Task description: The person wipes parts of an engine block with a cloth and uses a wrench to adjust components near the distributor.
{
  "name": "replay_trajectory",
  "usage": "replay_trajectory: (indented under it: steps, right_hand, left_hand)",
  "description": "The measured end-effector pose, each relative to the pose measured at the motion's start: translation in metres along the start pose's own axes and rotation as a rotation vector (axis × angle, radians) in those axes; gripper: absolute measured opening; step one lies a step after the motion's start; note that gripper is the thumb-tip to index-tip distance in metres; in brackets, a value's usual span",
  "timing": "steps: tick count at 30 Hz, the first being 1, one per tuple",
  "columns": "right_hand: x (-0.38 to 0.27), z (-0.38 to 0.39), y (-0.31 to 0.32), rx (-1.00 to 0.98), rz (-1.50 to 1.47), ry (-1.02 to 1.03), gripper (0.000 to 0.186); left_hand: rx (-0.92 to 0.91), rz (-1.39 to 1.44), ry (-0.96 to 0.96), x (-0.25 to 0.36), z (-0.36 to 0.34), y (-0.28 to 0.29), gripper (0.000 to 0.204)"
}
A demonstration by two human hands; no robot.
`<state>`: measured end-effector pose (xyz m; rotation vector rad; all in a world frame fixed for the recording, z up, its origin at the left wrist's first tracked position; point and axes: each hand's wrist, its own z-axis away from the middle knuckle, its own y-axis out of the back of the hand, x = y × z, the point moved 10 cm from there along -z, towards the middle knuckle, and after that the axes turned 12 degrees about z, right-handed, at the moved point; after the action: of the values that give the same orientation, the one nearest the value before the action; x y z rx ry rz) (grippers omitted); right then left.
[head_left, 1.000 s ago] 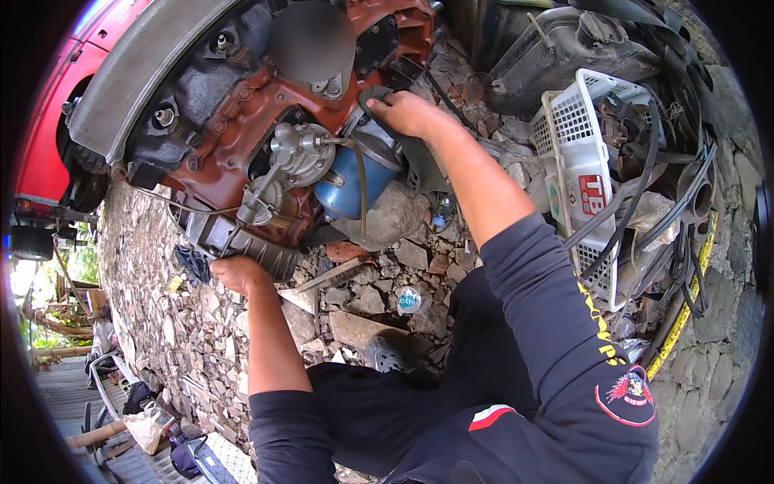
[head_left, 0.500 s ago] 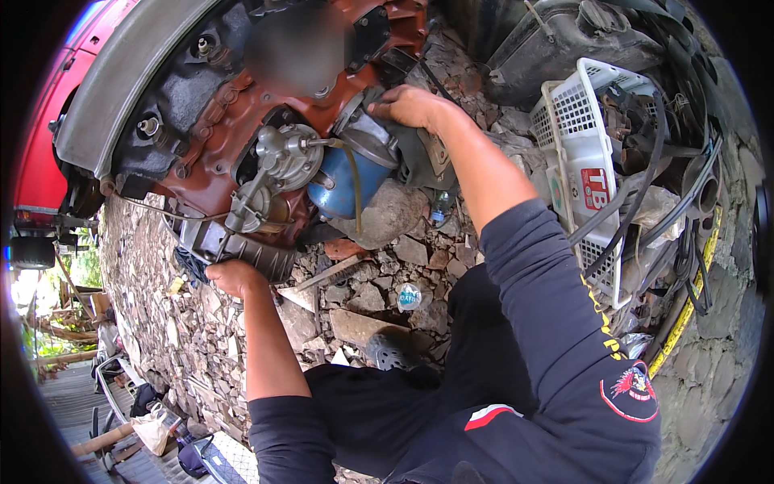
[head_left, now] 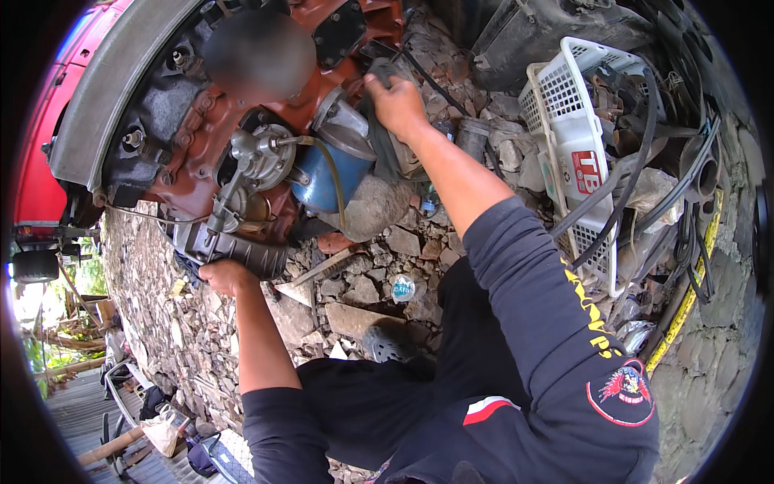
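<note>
A dark grey-green rag [head_left: 382,133] hangs from my right hand [head_left: 397,105], whose fingers are closed on it against the orange-red engine block [head_left: 187,165]. Just left of the rag is a blue canister filter [head_left: 332,179] under a grey metal head. A fuel pump [head_left: 262,157] with a hose is bolted beside the filter. My left hand [head_left: 228,276] grips the lower edge of a ribbed grey metal housing [head_left: 256,256] at the engine's near side. Its fingertips are partly hidden behind the housing, and a dark cloth [head_left: 190,264] shows beside them.
Broken stones [head_left: 355,319] cover the ground, with a wooden-handled tool [head_left: 326,266] and a plastic cup [head_left: 403,288] on them. A white crate [head_left: 592,173] of metal parts and hoses stands right. A red vehicle [head_left: 50,153] is at far left.
My right hand has moved up along the engine with the rag, away from the filter's head. The left hand keeps its hold on the ribbed housing. The whole view has shifted slightly.
</note>
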<state>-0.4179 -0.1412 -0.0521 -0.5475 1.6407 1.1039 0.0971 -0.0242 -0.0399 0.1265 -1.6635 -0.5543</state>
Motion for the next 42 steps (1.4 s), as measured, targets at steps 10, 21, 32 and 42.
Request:
replay_trajectory:
  steps: [10,21,32,42]
  right_hand:
    - [-0.022,0.020,-0.001,-0.044,0.202,0.323,0.036]
    - [-0.042,-0.020,0.105,-0.099,-0.150,-0.122,0.054]
    - [0.113,0.066,0.061,-1.137,1.444,-0.160,0.055]
    - [0.265,0.082,-0.006,-0.667,0.993,-0.220,0.033]
  left_hand:
    - [-0.014,0.097,0.047,-0.010,-0.006,-0.003,0.072]
    - [-0.017,0.040,0.070,-0.008,-0.002,-0.007,0.072]
    - [0.006,0.058,0.083,-0.003,0.002,0.005,0.076]
    - [0.040,-0.148,-0.127,0.005,-0.003,-0.005,0.060]
